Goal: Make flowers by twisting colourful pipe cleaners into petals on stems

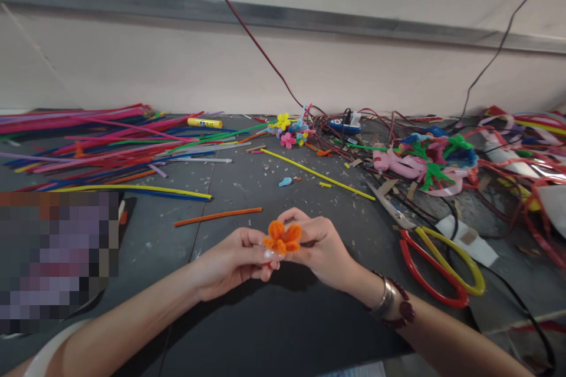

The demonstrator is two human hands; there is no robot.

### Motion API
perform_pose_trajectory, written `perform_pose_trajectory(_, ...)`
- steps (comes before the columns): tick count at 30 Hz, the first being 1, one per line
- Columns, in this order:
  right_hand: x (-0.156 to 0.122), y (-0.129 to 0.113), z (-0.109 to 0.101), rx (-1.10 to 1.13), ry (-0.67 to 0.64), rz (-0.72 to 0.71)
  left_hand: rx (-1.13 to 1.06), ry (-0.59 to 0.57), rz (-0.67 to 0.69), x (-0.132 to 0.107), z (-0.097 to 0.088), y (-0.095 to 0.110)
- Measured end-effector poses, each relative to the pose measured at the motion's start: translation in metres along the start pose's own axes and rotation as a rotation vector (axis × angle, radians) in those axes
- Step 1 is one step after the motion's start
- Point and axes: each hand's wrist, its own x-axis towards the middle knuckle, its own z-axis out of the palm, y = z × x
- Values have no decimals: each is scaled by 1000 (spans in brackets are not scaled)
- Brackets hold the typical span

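Note:
An orange pipe-cleaner flower point(283, 238) with several looped petals is held between my two hands, above the dark tabletop. My left hand point(241, 256) pinches it from the left, thumb on its lower edge. From the right, my right hand point(321, 244) grips the petals between thumb and fingers; part of the flower is hidden behind the fingers. Just beyond my hands lie a straight orange pipe cleaner point(217, 217) and a long yellow pipe cleaner point(318, 174).
Scissors point(415, 230) with red and yellow handles lie right of my right hand. Pipe cleaners point(106, 147) are heaped at back left, near a yellow glue stick point(204, 123). Small finished flowers point(287, 129), cables and a pink glue gun point(393, 162) lie along the back.

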Motion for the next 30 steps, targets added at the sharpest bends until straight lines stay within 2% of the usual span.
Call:
perform_pose_trajectory(3, 1, -1, -2, 50, -36, 53, -23, -30, -31, 0, 0, 1)
perform_pose_trajectory(7, 1, 1, -1, 214, -36, 155, -71, -72, 1, -2, 1, 2)
perform_pose_trajectory(14, 1, 6, 4, 375, -22, 280, -129, -71, -7, -3, 5, 0)
perform_pose_trajectory(20, 1, 1, 7, 312, 17, 200, -142, -92, -8, -4, 9, -1)
perform_pose_trajectory(26, 0, -2, 5, 260, 89, 205, -183, -55, 1, -1, 5, -2)
perform_pose_trajectory(30, 0, -4, 3, 186, 99, 161, -220, -44, 10, -1, 5, -2)
